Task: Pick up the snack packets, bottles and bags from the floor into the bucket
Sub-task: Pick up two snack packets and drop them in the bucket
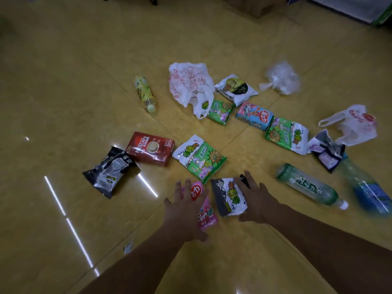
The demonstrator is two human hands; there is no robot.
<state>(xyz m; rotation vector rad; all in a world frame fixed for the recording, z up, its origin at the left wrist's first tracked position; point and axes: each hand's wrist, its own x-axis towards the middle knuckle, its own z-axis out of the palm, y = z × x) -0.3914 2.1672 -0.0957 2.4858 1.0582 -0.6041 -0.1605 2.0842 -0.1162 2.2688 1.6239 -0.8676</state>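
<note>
Snack packets, bottles and plastic bags lie scattered on a yellow floor. My left hand (184, 209) hovers with spread fingers over a pink packet (205, 211). My right hand (257, 200) reaches with open fingers at the right edge of a grey-and-white packet (228, 196). Just beyond lie a green packet (200, 158), a red Nescafe box (150, 148) and a black packet (110, 170). A green bottle (309, 185) and a blue bottle (367, 187) lie at the right. A yellow bottle (145, 93) lies farther back. No bucket is in view.
White plastic bags (191, 83) (354, 124), a clear bag (281, 78) and several more packets (253, 114) lie farther off. A cardboard box (254, 5) and furniture legs stand at the far edge. A small scrap (128, 247) lies at the near left.
</note>
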